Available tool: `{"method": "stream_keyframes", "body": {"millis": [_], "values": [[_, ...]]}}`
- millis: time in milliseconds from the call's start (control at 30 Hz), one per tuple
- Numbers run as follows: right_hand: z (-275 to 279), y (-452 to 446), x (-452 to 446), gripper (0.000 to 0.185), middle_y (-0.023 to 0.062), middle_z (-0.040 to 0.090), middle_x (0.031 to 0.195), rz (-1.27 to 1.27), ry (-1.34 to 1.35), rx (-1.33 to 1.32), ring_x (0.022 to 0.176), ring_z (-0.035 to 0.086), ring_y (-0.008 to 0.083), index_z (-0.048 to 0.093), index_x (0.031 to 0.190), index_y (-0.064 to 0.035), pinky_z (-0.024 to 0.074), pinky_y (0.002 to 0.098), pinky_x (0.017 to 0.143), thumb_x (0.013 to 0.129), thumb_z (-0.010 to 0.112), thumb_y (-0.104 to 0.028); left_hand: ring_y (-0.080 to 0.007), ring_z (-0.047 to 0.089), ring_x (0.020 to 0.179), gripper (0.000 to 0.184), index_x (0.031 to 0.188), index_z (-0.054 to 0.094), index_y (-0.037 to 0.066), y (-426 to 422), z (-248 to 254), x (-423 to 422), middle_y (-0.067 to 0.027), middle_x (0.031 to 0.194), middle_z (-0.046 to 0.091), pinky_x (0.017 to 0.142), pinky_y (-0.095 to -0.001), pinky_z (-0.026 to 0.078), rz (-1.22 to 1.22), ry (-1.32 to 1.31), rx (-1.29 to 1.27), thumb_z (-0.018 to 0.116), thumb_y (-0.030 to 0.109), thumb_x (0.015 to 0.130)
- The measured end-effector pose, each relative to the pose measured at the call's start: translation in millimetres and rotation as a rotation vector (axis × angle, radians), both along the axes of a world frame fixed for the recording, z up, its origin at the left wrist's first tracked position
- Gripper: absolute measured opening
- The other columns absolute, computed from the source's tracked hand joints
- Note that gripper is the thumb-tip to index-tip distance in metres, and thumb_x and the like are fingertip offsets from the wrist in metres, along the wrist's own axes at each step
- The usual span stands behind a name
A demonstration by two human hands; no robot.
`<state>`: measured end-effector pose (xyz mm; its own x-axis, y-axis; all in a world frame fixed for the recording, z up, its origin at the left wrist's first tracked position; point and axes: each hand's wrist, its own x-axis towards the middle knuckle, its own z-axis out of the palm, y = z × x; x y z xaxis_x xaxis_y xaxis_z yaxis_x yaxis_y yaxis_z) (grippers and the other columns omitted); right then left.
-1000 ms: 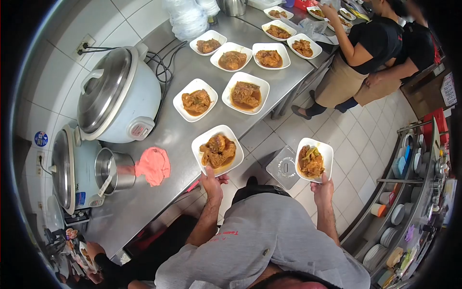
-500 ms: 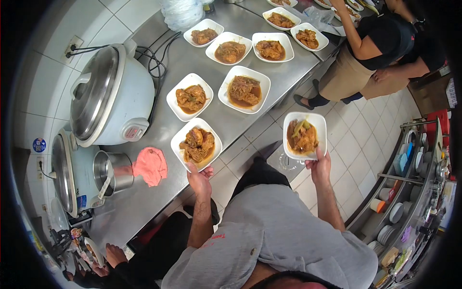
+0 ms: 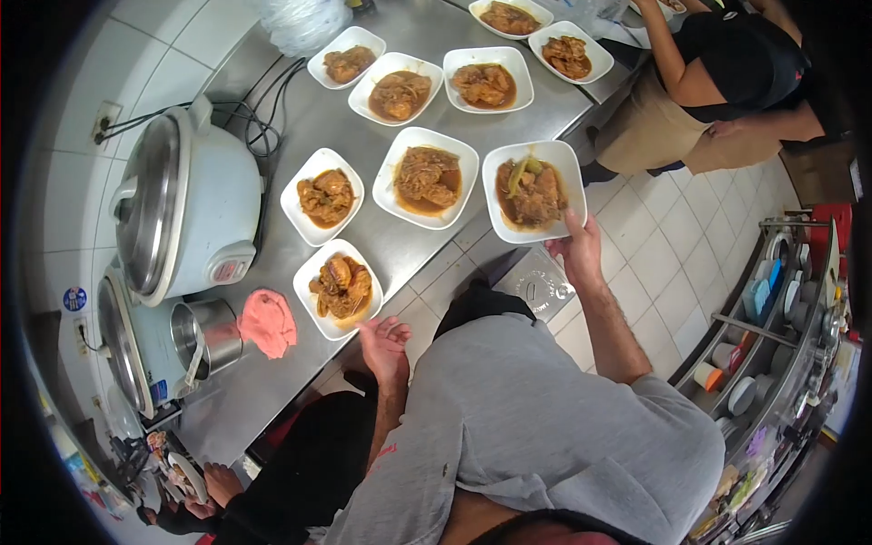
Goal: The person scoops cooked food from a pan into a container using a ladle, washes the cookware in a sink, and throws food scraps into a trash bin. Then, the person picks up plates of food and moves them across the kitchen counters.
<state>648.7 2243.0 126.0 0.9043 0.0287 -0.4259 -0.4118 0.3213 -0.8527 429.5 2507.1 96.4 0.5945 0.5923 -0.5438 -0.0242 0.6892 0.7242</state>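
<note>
My right hand (image 3: 578, 247) grips the lower right rim of a white square bowl (image 3: 521, 234) of stewed meat in brown sauce, with green vegetable pieces on top. This bowl is held up at the right edge of the steel table (image 3: 234, 404). Close to a similar white bowl (image 3: 329, 327) at the table's front edge is my left hand (image 3: 386, 347), its fingers spread and holding nothing. That bowl rests on the table; whether a fingertip still touches its rim I cannot tell. Another filled bowl (image 3: 386, 202) sits just left of the held one.
Several more filled bowls stand farther back. Left are a large rice cooker (image 3: 204, 218), a steel pot (image 3: 213, 331) and a pink cloth (image 3: 268, 324). A co-worker (image 3: 649, 118) stands at the far right, another person's hand (image 3: 221, 481) is lower left. Shelves (image 3: 754, 336) line the right.
My right hand has moved the held bowl up and left, toward the table edge. My left hand has let go of the front bowl and drawn slightly away. The view has shifted.
</note>
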Motion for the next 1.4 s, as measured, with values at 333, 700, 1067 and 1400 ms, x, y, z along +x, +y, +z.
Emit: {"method": "stream_keyframes", "body": {"millis": [333,700,1067,1400], "values": [[-2,3,14,0.025,0.0091,0.057,0.073,0.03,0.027,0.06,0.05,0.053,0.0138,0.045,0.106,-0.0009,0.0419,0.0231,0.04,0.092,0.041,-0.022,-0.022,0.06,0.077,0.034,0.118,0.036,0.005,-21,27,107,-0.0161,0.095,0.057,0.068,-0.0335,0.049,-0.6,0.08,0.164,0.048,0.021,0.091],[9,-7,6,0.024,0.0088,0.057,0.073,0.021,0.006,-0.039,0.049,0.054,0.014,0.043,0.106,-0.0024,0.0422,0.0235,0.039,0.092,0.044,-0.022,-0.0259,0.058,0.084,0.044,0.111,0.042,0.006,-12,10,60,-0.0162,0.098,0.057,0.074,-0.0376,0.047,-0.431,-0.06,-0.118,0.043,0.045,0.089],[20,-9,-48,0.023,0.0084,0.056,0.071,0.022,-0.011,0.02,0.049,0.053,0.0135,0.043,0.106,-0.0017,0.0426,0.0235,0.039,0.092,0.041,-0.02,-0.0209,0.06,0.068,0.062,0.112,0.044,0.002,52,18,-9,-0.0138,0.084,0.06,0.061,-0.0327,0.049,-0.046,0.158,0.133,0.043,0.058,0.084],[17,-58,-175,0.027,0.01,0.057,0.074,-0.215,0.156,0.083,0.049,0.054,0.0128,0.04,0.11,0.0,0.0439,0.022,0.038,0.093,0.039,-0.022,-0.0164,0.055,0.056,0.035,0.107,0.047,0.0,49,1,-22,-0.0108,0.074,0.058,0.048,-0.0272,0.048,-0.127,0.176,0.388,0.041,0.032,0.092]]}}
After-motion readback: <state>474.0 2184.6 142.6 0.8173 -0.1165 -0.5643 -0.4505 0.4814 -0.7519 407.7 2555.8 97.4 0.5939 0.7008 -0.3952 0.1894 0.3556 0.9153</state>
